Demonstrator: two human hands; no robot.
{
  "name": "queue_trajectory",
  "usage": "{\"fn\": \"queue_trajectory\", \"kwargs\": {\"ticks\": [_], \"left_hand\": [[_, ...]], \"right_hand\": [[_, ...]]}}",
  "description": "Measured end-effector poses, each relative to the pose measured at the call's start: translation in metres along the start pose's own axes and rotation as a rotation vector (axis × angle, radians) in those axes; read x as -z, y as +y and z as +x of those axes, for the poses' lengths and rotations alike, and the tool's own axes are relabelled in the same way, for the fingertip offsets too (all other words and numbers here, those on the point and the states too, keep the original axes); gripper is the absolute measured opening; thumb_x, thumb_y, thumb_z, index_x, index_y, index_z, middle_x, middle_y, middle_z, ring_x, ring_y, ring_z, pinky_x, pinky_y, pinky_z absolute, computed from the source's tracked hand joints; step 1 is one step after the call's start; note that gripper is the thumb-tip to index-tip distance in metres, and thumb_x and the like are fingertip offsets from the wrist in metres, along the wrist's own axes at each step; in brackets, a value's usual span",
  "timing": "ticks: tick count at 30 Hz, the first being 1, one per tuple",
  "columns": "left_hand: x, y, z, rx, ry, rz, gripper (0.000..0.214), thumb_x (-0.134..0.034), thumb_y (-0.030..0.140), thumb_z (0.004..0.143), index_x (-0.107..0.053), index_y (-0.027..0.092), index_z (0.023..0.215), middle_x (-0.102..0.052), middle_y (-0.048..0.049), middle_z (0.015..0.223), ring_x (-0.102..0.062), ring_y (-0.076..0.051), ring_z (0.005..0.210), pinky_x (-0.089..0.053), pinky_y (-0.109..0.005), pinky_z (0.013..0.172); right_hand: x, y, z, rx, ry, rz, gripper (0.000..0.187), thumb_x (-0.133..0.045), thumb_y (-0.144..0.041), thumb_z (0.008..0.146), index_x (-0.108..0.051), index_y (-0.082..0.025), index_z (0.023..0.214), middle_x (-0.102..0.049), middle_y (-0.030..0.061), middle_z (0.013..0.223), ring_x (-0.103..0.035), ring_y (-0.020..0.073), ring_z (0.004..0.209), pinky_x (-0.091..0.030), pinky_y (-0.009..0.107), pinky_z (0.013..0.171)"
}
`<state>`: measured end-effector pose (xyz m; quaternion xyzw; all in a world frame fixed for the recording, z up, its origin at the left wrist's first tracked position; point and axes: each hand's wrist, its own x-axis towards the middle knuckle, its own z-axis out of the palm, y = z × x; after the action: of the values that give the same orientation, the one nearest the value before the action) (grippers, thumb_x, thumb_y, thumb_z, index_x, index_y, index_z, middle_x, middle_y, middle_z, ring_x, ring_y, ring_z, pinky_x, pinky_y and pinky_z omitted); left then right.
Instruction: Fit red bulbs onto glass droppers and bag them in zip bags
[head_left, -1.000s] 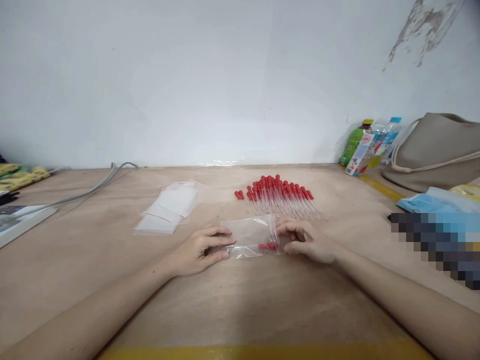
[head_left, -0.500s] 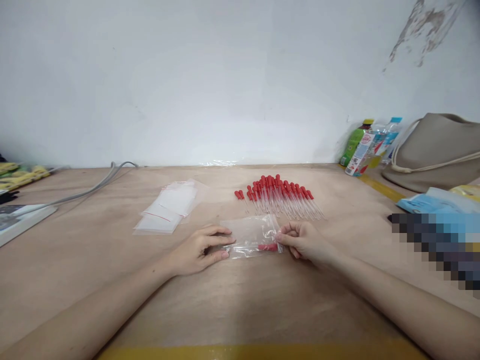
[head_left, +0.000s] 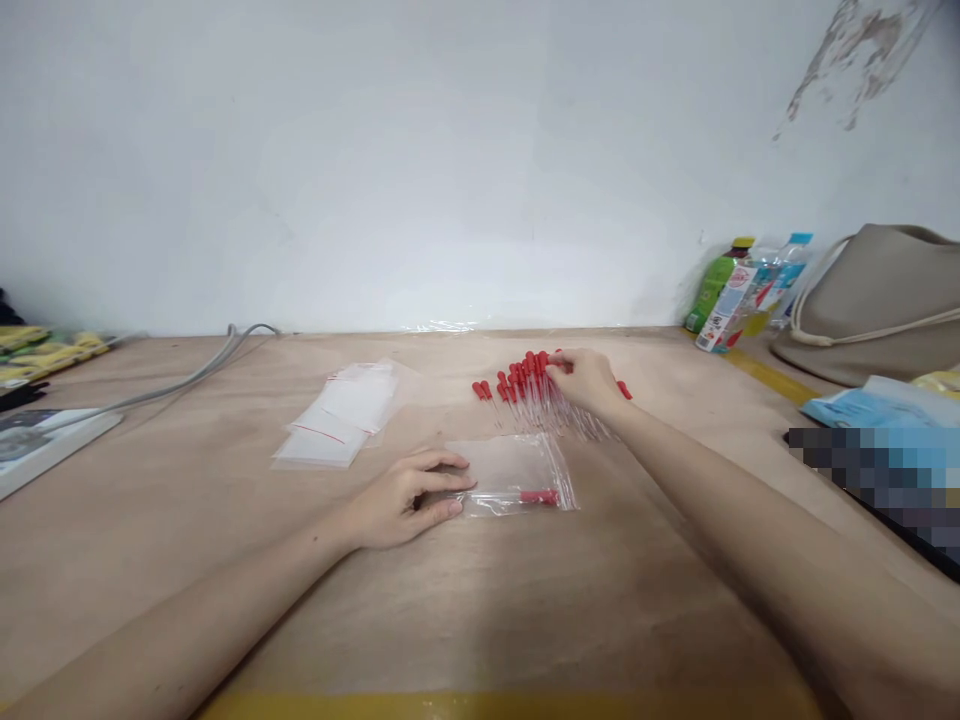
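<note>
A small clear zip bag [head_left: 510, 470] lies on the wooden table [head_left: 525, 600] with a red-capped dropper [head_left: 538, 496] inside it. My left hand [head_left: 409, 497] pinches the bag's left end with thumb and fingers closed on it. My right hand [head_left: 583, 381] reaches over the pile of red-capped glass droppers [head_left: 525, 392] behind the bag, its fingers curled down onto the red caps. Whether it grips one is hidden by the fingers.
A stack of empty zip bags [head_left: 337, 418] lies to the left. A grey cable [head_left: 187, 375] runs to the wall. Bottles [head_left: 739, 290], a beige bag [head_left: 877, 300] and a blue packet [head_left: 870, 405] sit at the right; a book [head_left: 45, 440] at the left edge.
My right hand has left the bag's open end and moved back and up to the dropper pile. The left hand and the bag have stayed put.
</note>
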<state>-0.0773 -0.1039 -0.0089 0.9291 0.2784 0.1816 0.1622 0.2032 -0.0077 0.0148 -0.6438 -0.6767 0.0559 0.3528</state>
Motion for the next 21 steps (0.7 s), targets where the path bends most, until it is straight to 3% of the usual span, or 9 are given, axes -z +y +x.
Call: {"fn": "queue_trajectory", "kwargs": {"ticks": [3, 7, 10, 17, 21], "left_hand": [[-0.001, -0.001, 0.0, -0.018, 0.003, 0.003, 0.032, -0.048, 0.027, 0.086, -0.056, 0.021, 0.116, -0.051, -0.0092, 0.119, -0.049, -0.019, 0.108, -0.04, -0.037, 0.094], [-0.001, -0.002, 0.0, -0.035, 0.007, 0.006, 0.032, -0.048, 0.027, 0.086, -0.056, 0.022, 0.116, -0.052, -0.0092, 0.118, -0.049, -0.02, 0.108, -0.041, -0.037, 0.093], [-0.001, -0.001, 0.0, -0.04, 0.008, 0.01, 0.032, -0.048, 0.028, 0.086, -0.056, 0.022, 0.116, -0.052, -0.0093, 0.117, -0.049, -0.02, 0.108, -0.041, -0.037, 0.093], [0.0, -0.002, 0.0, -0.033, 0.013, 0.014, 0.031, -0.049, 0.027, 0.085, -0.056, 0.023, 0.116, -0.052, -0.0086, 0.117, -0.049, -0.019, 0.108, -0.041, -0.036, 0.093], [-0.001, -0.003, 0.0, -0.039, 0.023, 0.016, 0.032, -0.049, 0.027, 0.085, -0.056, 0.022, 0.116, -0.052, -0.0086, 0.118, -0.049, -0.019, 0.108, -0.041, -0.036, 0.093]], "right_hand": [[-0.014, -0.007, 0.018, -0.061, 0.01, -0.08, 0.03, -0.05, -0.026, 0.076, -0.065, -0.013, 0.098, -0.066, 0.0109, 0.094, -0.058, 0.0217, 0.09, -0.042, 0.029, 0.077], [-0.027, -0.01, 0.029, -0.134, 0.037, -0.108, 0.023, -0.05, -0.023, 0.074, -0.066, -0.009, 0.081, -0.065, 0.0173, 0.087, -0.059, 0.026, 0.087, -0.042, 0.032, 0.074], [-0.03, -0.011, 0.031, -0.156, 0.063, -0.097, 0.016, -0.052, -0.019, 0.071, -0.066, -0.011, 0.073, -0.066, 0.0158, 0.082, -0.059, 0.0257, 0.084, -0.042, 0.031, 0.072], [-0.017, -0.011, 0.028, -0.184, 0.18, 0.0, 0.017, -0.05, -0.022, 0.071, -0.061, -0.014, 0.081, -0.065, 0.0109, 0.083, -0.059, 0.0224, 0.084, -0.043, 0.031, 0.074], [0.005, 0.001, 0.01, -0.16, 0.296, 0.387, 0.021, -0.053, -0.028, 0.07, -0.052, -0.016, 0.087, -0.062, 0.0047, 0.075, -0.059, 0.0165, 0.067, -0.046, 0.029, 0.063]]}}
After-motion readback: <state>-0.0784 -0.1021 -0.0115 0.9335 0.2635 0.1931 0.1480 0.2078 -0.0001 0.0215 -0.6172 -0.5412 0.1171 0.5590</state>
